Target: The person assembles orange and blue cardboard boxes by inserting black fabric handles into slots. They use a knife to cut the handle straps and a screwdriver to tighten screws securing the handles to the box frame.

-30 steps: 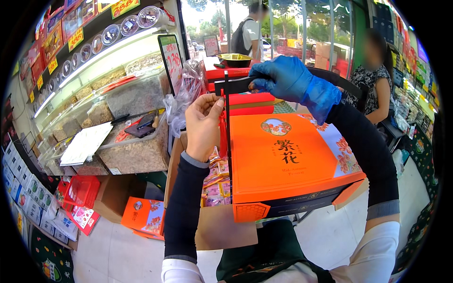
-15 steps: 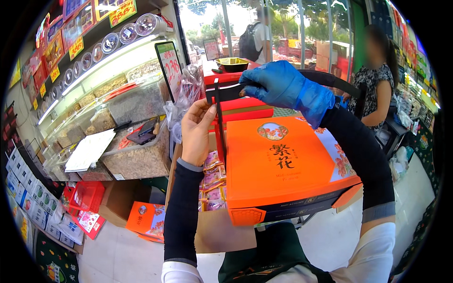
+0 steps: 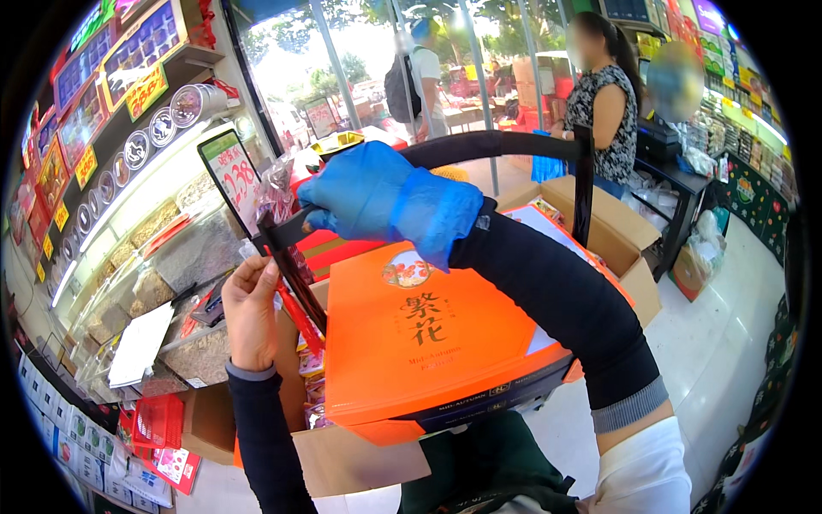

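Observation:
A large orange gift box (image 3: 428, 343) with dark sides lies in front of me. Over its far side arches a black carry handle (image 3: 488, 146), with an upright black post at either end. My right hand (image 3: 360, 193), in a blue plastic glove, is closed round the handle near its left end. My bare left hand (image 3: 253, 300) is beside that left corner, thumb and fingers pinched together; what they hold is hard to make out. A red ribbon (image 3: 300, 321) hangs just right of its fingers, by the left post.
An open cardboard carton (image 3: 368, 463) with small wrapped packets (image 3: 312, 368) lies under the box. To the left are clear bins of dry goods (image 3: 180, 265), a price sign (image 3: 231, 180) and a red basket (image 3: 158, 420). A person (image 3: 604, 103) stands at the back right.
My view has swung to the right, so the box and hands appear farther left. My left fingers have come off the handle's end to just below it; my right hand keeps its grip.

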Motion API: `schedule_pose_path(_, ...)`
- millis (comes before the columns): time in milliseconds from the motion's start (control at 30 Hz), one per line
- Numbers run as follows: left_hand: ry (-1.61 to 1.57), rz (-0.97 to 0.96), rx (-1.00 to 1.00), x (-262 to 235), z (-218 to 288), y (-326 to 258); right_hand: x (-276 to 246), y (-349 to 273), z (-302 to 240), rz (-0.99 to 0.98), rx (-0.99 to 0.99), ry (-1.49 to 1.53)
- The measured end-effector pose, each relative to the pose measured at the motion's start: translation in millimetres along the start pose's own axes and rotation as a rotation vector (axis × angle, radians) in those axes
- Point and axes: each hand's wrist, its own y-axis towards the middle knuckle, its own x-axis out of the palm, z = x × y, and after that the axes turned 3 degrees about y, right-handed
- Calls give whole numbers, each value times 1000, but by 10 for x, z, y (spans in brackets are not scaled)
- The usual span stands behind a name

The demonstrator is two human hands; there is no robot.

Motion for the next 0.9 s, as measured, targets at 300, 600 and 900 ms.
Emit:
schedule_pose_path(300, -8, 46, -38, 169, 36, -37, 81, -22, 14, 99, -16, -48)
schedule_pose_path(600, -57, 55, -49, 251, 118, -93, 129, -31, 38, 121, -35, -16)
schedule_pose_path(900, 183, 96, 44, 132, 32, -36, 72, -38, -3, 125, -21, -12)
